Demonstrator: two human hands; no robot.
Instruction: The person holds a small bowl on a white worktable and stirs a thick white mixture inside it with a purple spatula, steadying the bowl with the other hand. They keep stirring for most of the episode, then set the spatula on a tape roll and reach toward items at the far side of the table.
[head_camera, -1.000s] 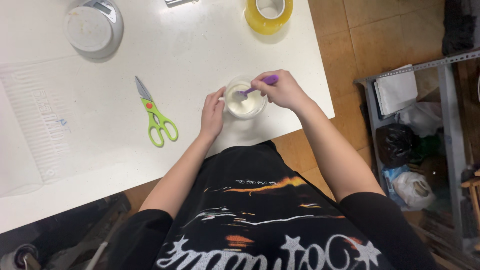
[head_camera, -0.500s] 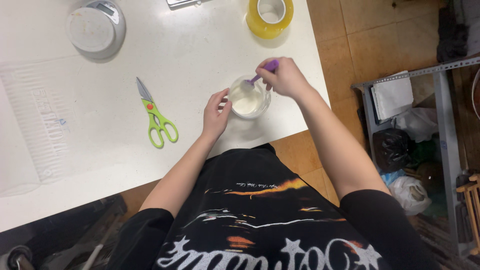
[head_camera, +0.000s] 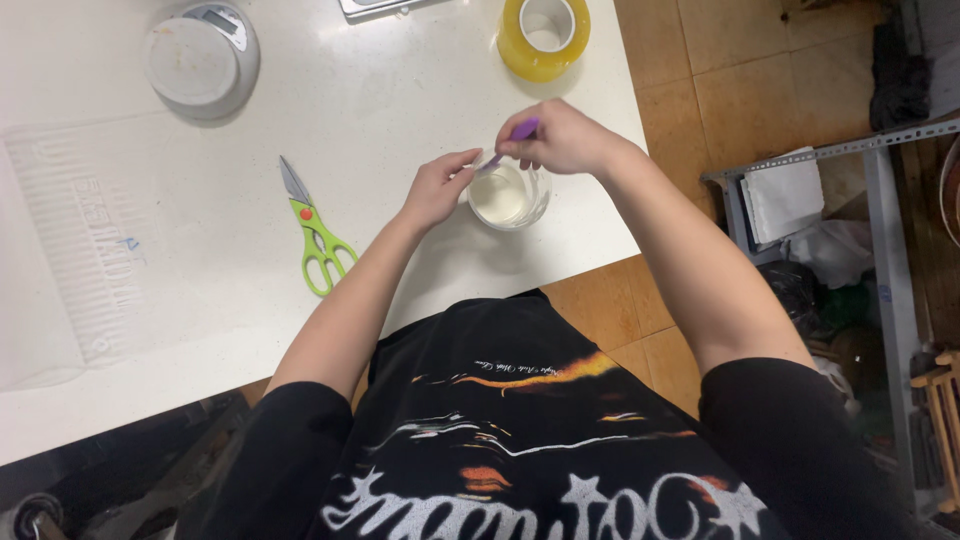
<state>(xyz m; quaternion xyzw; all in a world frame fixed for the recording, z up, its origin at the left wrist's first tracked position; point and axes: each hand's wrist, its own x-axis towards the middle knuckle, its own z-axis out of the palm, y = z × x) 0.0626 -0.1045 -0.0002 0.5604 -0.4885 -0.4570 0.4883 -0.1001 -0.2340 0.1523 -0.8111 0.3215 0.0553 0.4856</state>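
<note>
Purple spoon (head_camera: 520, 132) pinched in the right hand's fingers (head_camera: 525, 150) above the glass cup (head_camera: 508, 196), which the left hand's fingers (head_camera: 455, 170) loosely cradle.

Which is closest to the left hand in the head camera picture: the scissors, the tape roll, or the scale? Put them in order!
From the left hand, which touches the glass:
1. Scissors, just to its left on the table.
2. Tape roll, up and to the right, near the table's far edge.
3. Scale, far off at the upper left.

Small clear glass cup (head_camera: 508, 197) upright near table edge, whitish liquid inside; purple-handled spoon (head_camera: 510, 142) dipped in.
</note>
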